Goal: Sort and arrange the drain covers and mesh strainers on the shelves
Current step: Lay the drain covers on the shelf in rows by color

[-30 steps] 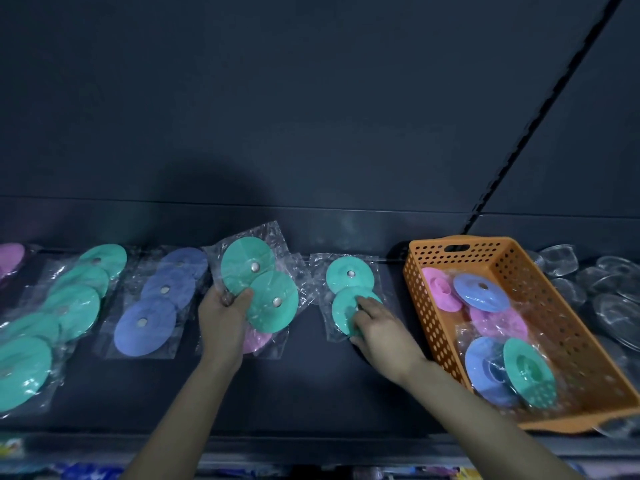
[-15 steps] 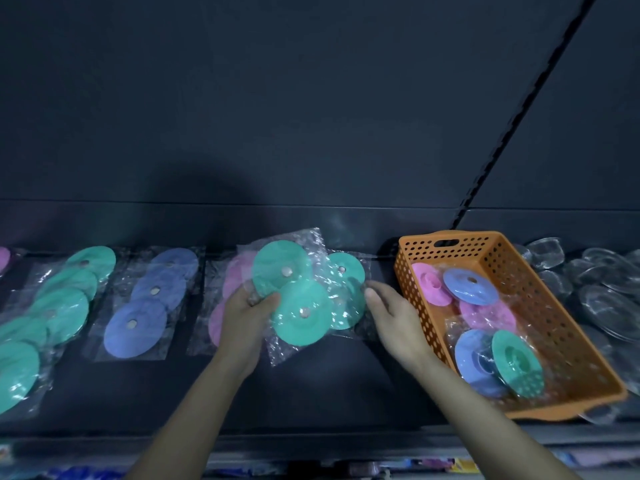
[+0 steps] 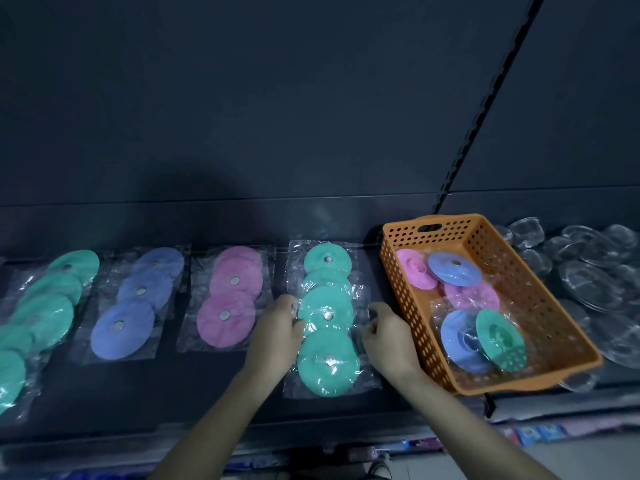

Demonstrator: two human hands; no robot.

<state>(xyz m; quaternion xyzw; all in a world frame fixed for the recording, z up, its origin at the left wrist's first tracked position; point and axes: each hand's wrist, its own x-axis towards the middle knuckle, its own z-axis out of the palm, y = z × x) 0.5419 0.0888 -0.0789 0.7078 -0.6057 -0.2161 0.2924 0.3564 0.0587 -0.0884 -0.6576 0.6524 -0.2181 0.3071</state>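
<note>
Teal covers [image 3: 45, 306] are lying at the shelf's [image 3: 207, 393] left, then blue covers [image 3: 135, 306], then pink covers [image 3: 232, 299]. We are squaring the middle teal packets [image 3: 327, 317] into their own column. The left grip [image 3: 277, 334] is pinching their left edge. The right grip [image 3: 388, 334] is curling at their right edge, and we cannot tell whether it is grasping. We are favouring light, even nudges, since the glossy plastic looks slippery. The orange basket [image 3: 408, 306] is holding mixed covers, with clear strainers [image 3: 588, 282] beyond.

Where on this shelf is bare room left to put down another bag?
Free: the front strip of shelf before the blue bag and pink bag. Crowded: the overlapping green pile far left, the green bag beside the orange basket, clear strainers beyond it.
</note>
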